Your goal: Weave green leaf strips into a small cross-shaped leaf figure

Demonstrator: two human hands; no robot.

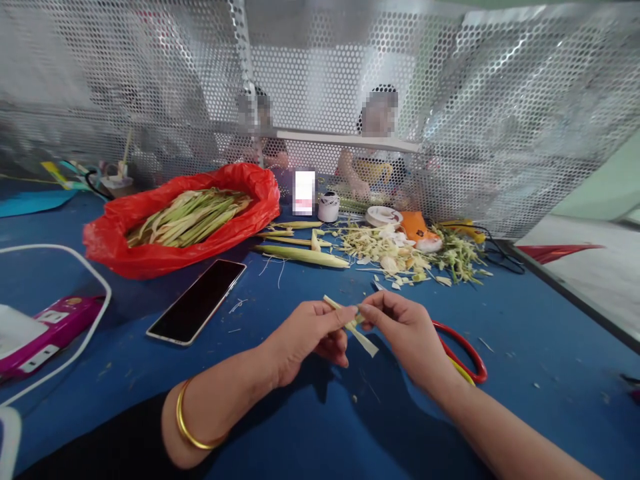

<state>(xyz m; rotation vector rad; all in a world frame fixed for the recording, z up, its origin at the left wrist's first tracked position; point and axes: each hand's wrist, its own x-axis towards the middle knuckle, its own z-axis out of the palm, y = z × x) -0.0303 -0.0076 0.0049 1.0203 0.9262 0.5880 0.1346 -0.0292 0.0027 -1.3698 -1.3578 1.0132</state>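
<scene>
My left hand [315, 330] pinches a pale green strip of dried leaf [366, 343] between thumb and fingers, just above the blue table. The strip looks crossed or folded, with one end poking up past the thumb and a wider end hanging down. Close against it, my right hand [403, 327] grips the same piece with thumb and index finger at its right side. Both sets of fingertips nearly meet and hide the middle of the piece. Red-handled scissors [467, 350] lie under and beside my right hand, their handles partly covered.
A red plastic bag [240, 233] of long leaf strips [195, 217] stands back left. Nearer lie a phone [197, 303] and a purple power strip [55, 327] with a white cable. Leaf scraps [390, 253], a white jar [329, 208] and a tape roll [383, 216] sit before a perforated screen [330, 87]; people sit behind it.
</scene>
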